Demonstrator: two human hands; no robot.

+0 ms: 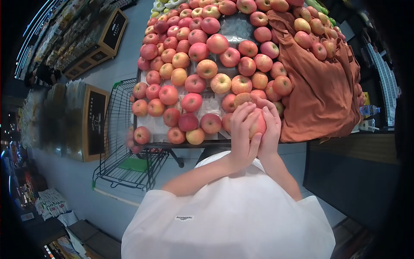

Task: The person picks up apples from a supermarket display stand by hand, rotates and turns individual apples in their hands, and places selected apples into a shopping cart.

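An apple [259,124] sits between my two hands at the near edge of the fruit display. My left hand [242,133] wraps it from the left, fingers pointing up and away from me. On the other side, my right hand [271,125] closes round it with the fingertips near its top. Part of the apple is hidden by the fingers. Many red and yellow apples [211,123] lie in loose rows just beyond and to the left of my hands. To the right, a rust-brown cloth [317,90] drapes over part of the display.
A wire shopping cart [125,166] with a green panel stands at the left, beside the display. Farther left are wooden crates with dark signs [95,123]. More apples [319,51] rest on the cloth, and a plastic bottle [370,110] lies at the right.
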